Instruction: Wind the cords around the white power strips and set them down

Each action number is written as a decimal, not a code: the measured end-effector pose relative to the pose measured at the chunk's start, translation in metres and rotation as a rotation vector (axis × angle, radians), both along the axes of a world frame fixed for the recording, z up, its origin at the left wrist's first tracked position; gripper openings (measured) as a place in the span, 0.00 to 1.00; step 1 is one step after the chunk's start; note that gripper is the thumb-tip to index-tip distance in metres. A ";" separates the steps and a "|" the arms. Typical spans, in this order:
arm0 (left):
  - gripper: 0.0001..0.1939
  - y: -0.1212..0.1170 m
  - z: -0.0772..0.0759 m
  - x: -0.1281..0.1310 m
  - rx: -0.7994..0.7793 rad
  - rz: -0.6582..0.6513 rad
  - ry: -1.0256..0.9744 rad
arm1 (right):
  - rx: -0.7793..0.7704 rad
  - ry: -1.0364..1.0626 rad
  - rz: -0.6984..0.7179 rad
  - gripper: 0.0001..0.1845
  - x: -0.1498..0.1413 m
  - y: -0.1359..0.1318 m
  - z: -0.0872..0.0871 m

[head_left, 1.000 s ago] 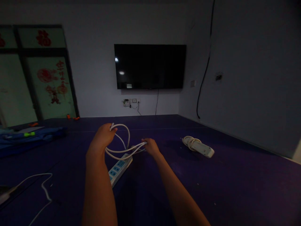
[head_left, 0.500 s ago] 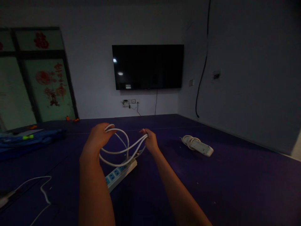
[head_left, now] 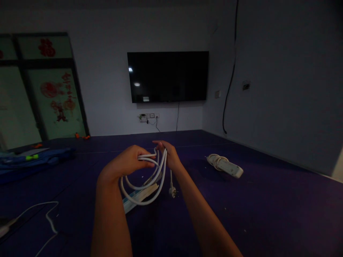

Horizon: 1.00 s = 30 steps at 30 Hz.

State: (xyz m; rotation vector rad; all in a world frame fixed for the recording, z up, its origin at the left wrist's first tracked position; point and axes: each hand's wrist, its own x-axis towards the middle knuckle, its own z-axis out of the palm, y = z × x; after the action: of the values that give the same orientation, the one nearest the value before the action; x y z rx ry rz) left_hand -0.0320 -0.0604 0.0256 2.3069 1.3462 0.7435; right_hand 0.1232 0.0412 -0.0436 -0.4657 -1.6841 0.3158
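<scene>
Loops of a white power cord hang between my two hands. My left hand is closed on the left side of the coil, thumb and fingers pinching the strands. At the coil's upper right, my right hand is closed round the cord. Below my right hand the cord's plug dangles, its pins pointing right. Under the loops lies a white power strip with blue sockets, partly hidden by the cord and my left arm.
A second power strip, its cord wound round one end, lies on the purple floor at right. A thin white cable runs at lower left. Blue cloth lies at far left. A television hangs on the wall.
My left hand has moved right, closer to my right hand, and the loops have drawn together. The plug now shows hanging below my right hand.
</scene>
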 end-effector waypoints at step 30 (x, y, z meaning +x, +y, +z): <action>0.15 0.025 -0.008 0.018 0.081 -0.116 -0.303 | -0.396 -0.157 0.380 0.19 0.000 -0.017 0.009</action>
State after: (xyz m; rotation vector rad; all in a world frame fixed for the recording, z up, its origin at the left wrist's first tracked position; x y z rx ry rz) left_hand -0.0144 -0.0351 0.0173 2.1996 1.0567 1.0749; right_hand 0.1236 0.0244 -0.0348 -0.4659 -1.8666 0.9231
